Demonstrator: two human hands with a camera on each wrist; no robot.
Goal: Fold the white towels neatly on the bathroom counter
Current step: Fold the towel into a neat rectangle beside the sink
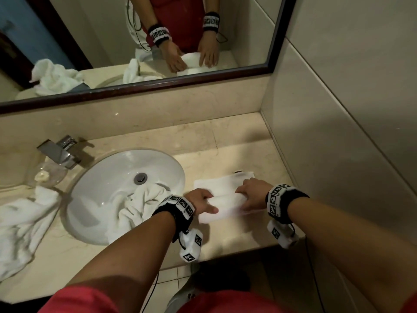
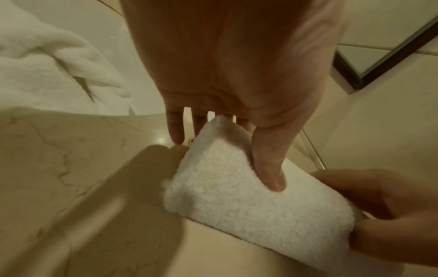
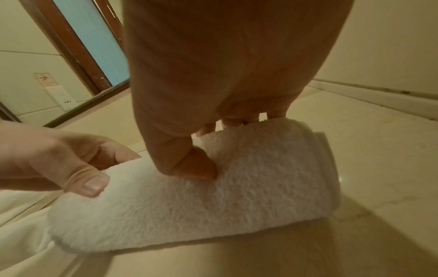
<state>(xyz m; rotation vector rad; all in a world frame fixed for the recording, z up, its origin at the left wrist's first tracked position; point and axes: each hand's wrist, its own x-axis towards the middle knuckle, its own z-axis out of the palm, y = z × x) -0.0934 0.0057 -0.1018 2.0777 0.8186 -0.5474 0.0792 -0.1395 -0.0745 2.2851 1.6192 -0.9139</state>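
Both hands, left hand (image 1: 201,201) and right hand (image 1: 252,195), had their grip pinched on the folded towel (image 1: 222,199) lying near the table's (image 1: 237,141) front edge beside the sink (image 1: 108,177), bare table behind it, its small label (image 1: 238,171) unreadable.

Your open room is the bare counter (image 1: 225,141) behind the folded towel (image 1: 222,188), up to the backsplash. To the right the side wall (image 1: 327,154) closes you in; to the left, the sink (image 1: 117,184) holds 1 crumpled towel (image 1: 137,204).
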